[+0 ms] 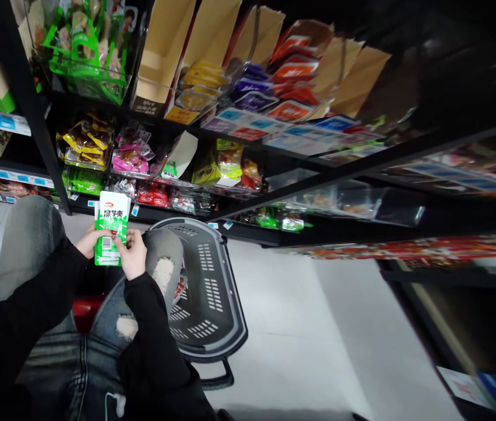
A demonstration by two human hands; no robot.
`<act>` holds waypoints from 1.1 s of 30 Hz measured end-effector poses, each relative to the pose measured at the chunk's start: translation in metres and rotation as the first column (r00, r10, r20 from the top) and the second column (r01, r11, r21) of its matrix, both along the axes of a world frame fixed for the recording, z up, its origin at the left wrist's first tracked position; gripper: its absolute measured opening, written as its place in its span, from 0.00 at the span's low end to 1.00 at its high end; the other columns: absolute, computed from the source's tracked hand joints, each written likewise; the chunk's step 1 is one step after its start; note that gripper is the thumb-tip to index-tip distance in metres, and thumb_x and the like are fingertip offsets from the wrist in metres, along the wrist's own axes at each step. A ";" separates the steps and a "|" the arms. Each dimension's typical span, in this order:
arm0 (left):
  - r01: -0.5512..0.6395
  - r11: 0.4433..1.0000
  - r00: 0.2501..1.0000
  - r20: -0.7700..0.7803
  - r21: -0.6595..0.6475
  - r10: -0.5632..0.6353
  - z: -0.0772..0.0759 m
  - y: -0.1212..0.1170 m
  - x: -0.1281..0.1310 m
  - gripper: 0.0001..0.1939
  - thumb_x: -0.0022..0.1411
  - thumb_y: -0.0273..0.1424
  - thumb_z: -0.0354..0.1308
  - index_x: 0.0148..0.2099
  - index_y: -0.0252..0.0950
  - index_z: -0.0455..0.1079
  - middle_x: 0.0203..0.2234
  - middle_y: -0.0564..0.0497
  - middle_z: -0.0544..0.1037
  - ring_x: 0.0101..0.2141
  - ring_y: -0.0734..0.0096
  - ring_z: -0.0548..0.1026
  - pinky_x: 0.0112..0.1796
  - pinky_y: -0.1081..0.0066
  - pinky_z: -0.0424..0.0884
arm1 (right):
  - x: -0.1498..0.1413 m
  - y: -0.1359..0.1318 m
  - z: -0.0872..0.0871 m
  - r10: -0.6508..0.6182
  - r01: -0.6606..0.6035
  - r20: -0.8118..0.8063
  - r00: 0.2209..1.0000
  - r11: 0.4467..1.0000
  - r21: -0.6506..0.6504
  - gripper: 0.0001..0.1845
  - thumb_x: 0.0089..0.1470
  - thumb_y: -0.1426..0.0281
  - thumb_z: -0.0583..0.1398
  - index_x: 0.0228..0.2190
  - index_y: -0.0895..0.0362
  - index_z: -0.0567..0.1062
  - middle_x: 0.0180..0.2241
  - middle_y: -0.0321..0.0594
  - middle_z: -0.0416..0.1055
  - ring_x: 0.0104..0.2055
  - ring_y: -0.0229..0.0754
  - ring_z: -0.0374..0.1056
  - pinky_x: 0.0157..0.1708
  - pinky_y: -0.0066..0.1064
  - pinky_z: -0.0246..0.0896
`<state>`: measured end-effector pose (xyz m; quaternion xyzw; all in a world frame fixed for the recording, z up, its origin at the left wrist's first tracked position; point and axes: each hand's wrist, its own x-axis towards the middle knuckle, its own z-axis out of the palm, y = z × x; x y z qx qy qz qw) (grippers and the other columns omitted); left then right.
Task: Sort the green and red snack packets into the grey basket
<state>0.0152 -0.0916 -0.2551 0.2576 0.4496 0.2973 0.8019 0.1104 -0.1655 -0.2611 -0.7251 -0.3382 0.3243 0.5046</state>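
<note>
Between my two hands, above my knees, are green-and-white snack packets (113,219), seemingly a small stack, with dark lettering on the front one. My left hand (89,241) grips the left edge, its thumb across the front. On the right edge my right hand (134,255) is closed, thumb on the lower front and fingers partly hidden behind. A grey shopping basket (230,292) stands on the floor beside my right knee. Inside it, partly covered by my leg, lies a red-and-white packet (180,287).
Black shelves (41,111) with bins of bagged snacks stand ahead and run off to the right. Green bags (83,49) fill an upper bin. An open carton (181,153) sits on the lower shelf. A red seat (86,313) shows between my legs. White floor tiles (283,304) extend right of the basket.
</note>
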 end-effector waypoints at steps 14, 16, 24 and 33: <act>-0.147 0.988 0.988 0.036 -0.039 0.148 0.002 0.004 0.003 0.15 0.43 0.27 0.65 0.36 0.32 0.71 0.28 0.46 0.80 0.30 0.59 0.78 0.38 0.60 0.74 | 0.005 -0.010 0.011 -0.320 0.277 0.116 0.940 0.919 0.282 0.09 0.50 0.65 0.56 0.31 0.56 0.61 0.24 0.33 0.62 0.25 0.36 0.62 0.27 0.28 0.58; -0.134 0.990 0.989 0.050 -0.033 0.136 0.000 0.005 0.003 0.16 0.43 0.28 0.65 0.37 0.32 0.71 0.27 0.47 0.80 0.29 0.59 0.78 0.38 0.60 0.74 | 0.002 -0.013 0.016 -0.383 0.273 0.365 0.848 0.908 0.317 0.06 0.53 0.68 0.54 0.33 0.56 0.63 0.25 0.35 0.63 0.27 0.37 0.62 0.28 0.29 0.58; -0.192 0.980 0.981 0.005 0.049 0.192 -0.011 0.004 0.003 0.14 0.39 0.25 0.63 0.33 0.33 0.70 0.24 0.50 0.79 0.32 0.62 0.77 0.37 0.66 0.72 | -0.029 -0.006 0.027 0.014 -0.240 0.875 0.484 0.964 0.118 0.06 0.52 0.68 0.57 0.33 0.54 0.74 0.33 0.42 0.67 0.40 0.47 0.59 0.44 0.43 0.56; -0.074 0.996 0.997 0.022 0.041 0.073 -0.012 0.003 0.002 0.17 0.36 0.28 0.66 0.34 0.32 0.71 0.25 0.47 0.79 0.30 0.60 0.77 0.35 0.65 0.72 | -0.009 0.004 0.016 -0.104 0.060 0.462 0.881 0.992 0.110 0.27 0.41 0.65 0.65 0.44 0.59 0.66 0.41 0.48 0.62 0.45 0.48 0.60 0.46 0.42 0.59</act>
